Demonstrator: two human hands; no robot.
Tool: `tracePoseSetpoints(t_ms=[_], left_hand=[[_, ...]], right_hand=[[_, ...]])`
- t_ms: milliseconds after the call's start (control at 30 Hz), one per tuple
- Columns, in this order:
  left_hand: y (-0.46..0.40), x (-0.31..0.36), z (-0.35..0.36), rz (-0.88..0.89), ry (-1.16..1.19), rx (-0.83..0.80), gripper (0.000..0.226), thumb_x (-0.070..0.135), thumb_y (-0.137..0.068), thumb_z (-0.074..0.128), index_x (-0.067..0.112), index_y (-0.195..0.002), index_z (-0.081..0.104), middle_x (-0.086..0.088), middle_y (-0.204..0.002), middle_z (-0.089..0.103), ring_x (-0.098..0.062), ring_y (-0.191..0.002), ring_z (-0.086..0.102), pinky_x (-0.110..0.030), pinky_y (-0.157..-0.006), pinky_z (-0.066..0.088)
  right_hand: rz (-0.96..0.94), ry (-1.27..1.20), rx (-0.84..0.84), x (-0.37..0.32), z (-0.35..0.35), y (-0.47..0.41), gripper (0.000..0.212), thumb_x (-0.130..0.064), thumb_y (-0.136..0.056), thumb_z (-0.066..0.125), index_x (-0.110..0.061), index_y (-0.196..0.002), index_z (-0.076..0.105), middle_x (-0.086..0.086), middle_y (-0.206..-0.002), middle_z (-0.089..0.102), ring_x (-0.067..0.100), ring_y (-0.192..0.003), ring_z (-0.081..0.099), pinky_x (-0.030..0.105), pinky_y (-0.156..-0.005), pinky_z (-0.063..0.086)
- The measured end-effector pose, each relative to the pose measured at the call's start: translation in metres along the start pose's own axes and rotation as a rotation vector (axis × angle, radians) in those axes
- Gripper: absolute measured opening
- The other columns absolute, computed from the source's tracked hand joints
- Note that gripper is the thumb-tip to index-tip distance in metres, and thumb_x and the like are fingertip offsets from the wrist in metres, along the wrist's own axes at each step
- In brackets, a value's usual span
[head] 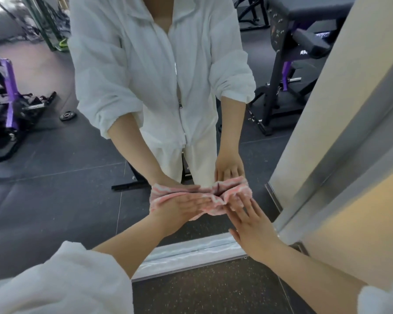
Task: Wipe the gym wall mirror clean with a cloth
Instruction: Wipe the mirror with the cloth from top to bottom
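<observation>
Both hands are up against the mirror (55,177) here, low down near its bottom edge, just above the pale strip (191,250) that runs along its foot. The cloth (216,200), pink and white and bunched into folds, is pressed flat to the glass between them. The left hand (182,206) lies over the cloth's left part, fingers straight and together, palm on the fabric, pressing rather than gripping. The right hand (250,219) comes in from the right, fingers straight and spread a little, their tips touching the cloth's right end; it is flat too, nothing curled round the fabric. Both forearms are bare, with a white sleeve (61,279) pushed up on the left arm.

In the glass, the person's reflection in a white zip jacket (150,71) meets the real hands at the cloth. Reflected behind are a dark rubber gym floor (55,211), a black and purple weight machine (288,71) to the right and a black and purple bench (7,98) to the left. A cream wall (327,114) borders the mirror's right edge.
</observation>
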State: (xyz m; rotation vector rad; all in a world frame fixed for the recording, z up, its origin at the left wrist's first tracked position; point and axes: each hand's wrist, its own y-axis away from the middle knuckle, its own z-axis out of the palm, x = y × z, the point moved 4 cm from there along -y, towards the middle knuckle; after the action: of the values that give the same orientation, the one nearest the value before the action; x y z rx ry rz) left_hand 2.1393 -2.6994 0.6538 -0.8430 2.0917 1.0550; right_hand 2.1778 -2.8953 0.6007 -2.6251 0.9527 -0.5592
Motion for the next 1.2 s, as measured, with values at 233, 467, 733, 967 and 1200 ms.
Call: tracePoseSetpoints(t_ms=[233, 467, 733, 967, 1200], left_hand=[[0.001, -0.066, -0.068, -0.218, 0.159, 0.045, 0.074, 0.021, -0.099, 0.021, 0.003, -0.130, -0.044, -0.015, -0.132, -0.053, -0.028, -0.129, -0.043, -0.040, -0.107, -0.029], [-0.022, -0.105, -0.124, -0.405, 0.156, 0.275, 0.062, 0.026, -0.091, 0.010, 0.012, -0.139, -0.027, -0.013, -0.140, -0.039, -0.029, -0.129, -0.036, -0.045, -0.100, -0.037], [-0.067, -0.038, -0.090, -0.109, 0.159, 0.023, 0.076, 0.019, -0.101, 0.031, 0.009, -0.135, -0.037, -0.006, -0.139, -0.045, -0.022, -0.125, -0.043, -0.040, -0.104, -0.028], [-0.067, -0.085, -0.140, -0.254, 0.095, 0.156, 0.064, 0.028, -0.101, 0.019, 0.010, -0.137, -0.030, -0.011, -0.137, -0.046, -0.026, -0.125, -0.045, -0.042, -0.100, -0.035], [-0.092, -0.162, -0.223, -0.467, 0.173, 0.829, 0.053, 0.022, -0.094, 0.018, 0.006, -0.143, 0.028, -0.005, -0.150, 0.034, -0.021, -0.139, 0.022, -0.036, -0.117, 0.002]], right_hand=[[0.227, -0.103, 0.236, 0.049, -0.070, -0.036, 0.070, -0.044, -0.098, 0.029, -0.006, -0.153, 0.009, 0.027, -0.152, 0.024, 0.047, -0.139, 0.021, 0.056, -0.112, 0.020], [0.284, -0.123, 0.271, 0.104, -0.102, -0.046, 0.057, -0.039, -0.103, 0.018, -0.005, -0.148, 0.023, 0.027, -0.151, 0.028, 0.046, -0.141, 0.021, 0.051, -0.117, 0.013], [0.218, -0.176, 0.034, 0.096, -0.034, 0.027, 0.076, -0.041, -0.091, 0.036, -0.014, -0.154, 0.005, 0.014, -0.149, 0.035, 0.042, -0.128, 0.046, 0.050, -0.095, 0.047], [0.317, -0.213, 0.192, 0.147, -0.080, 0.005, 0.061, -0.043, -0.104, 0.011, -0.003, -0.150, 0.013, 0.025, -0.147, 0.036, 0.046, -0.133, 0.034, 0.053, -0.105, 0.031], [0.493, -0.174, 0.414, 0.213, -0.142, -0.033, 0.069, -0.045, -0.103, 0.011, 0.008, -0.145, 0.021, 0.035, -0.149, 0.021, 0.046, -0.141, 0.012, 0.042, -0.118, 0.001]])
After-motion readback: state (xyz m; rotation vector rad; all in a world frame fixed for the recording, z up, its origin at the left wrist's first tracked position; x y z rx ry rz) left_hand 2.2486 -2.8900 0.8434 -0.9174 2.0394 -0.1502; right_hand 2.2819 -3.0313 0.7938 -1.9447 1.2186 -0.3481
